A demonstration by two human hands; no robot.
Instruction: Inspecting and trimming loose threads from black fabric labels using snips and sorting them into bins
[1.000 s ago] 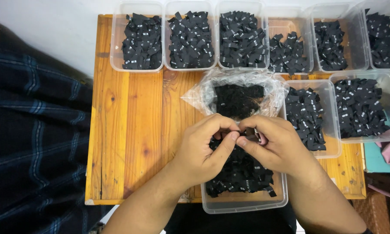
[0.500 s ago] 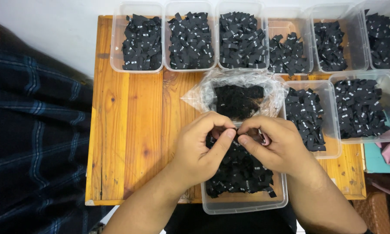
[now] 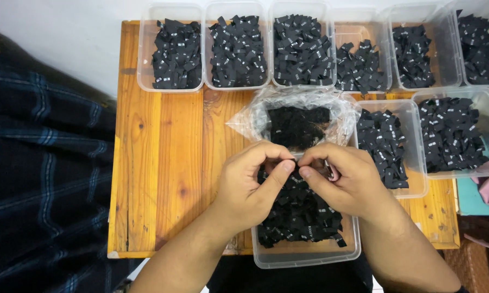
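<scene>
Over the near tub: left hand (image 3: 250, 187) and right hand (image 3: 347, 184) meet thumb to thumb above the clear plastic tub (image 3: 309, 255) of small black fabric labels (image 3: 301, 217).
Fingers: both hands' fingers are pinched narrow, tips nearly touching; whatever sits between them is too hidden to name (probably one label, though I cannot tell).
Why held so: the hands hover right above the tub, likely so that a dropped piece falls back into the pile.
Label position: if one is held, it is at the fingertips, between the two thumbs, just above the heap.
Axis and pointing: cannot tell; the fingers cover it. Loose labels in the tub lie every which way.
Behind the hands: an opened clear plastic bag (image 3: 298, 122) of the same black pieces, mouth toward the person.
Surroundings: a row of filled clear tubs (image 3: 239, 49) along the far edge of the wooden surface (image 3: 163, 163), two more tubs (image 3: 388, 146) to the right, seemingly sorted batches.
</scene>
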